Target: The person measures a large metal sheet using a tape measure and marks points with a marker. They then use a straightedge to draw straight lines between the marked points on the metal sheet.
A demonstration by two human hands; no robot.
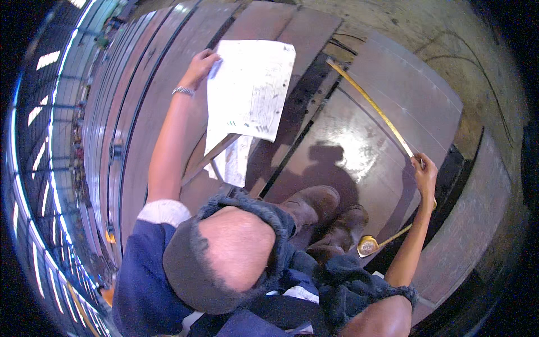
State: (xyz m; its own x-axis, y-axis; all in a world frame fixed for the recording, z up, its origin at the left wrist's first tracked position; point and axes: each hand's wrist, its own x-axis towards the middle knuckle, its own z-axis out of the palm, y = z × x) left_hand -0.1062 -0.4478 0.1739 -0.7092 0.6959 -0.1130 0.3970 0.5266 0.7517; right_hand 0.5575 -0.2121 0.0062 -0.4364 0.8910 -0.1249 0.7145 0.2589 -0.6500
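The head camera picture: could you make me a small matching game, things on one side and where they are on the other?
Things:
1. sheet of paper
2. tape measure
3. boots
4. bracelet

Places:
A. on the left wrist
B. stretched across the metal plate, pinched in the right hand
C. standing on the dark plates, near the picture's middle
D. held up by the left hand

Pairs: 1-D, 2-B, 3-C, 4-A

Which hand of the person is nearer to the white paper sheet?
Left. The left hand grips the upper left edge of the white paper sheet; the right hand is far off to its right, holding the yellow tape measure.
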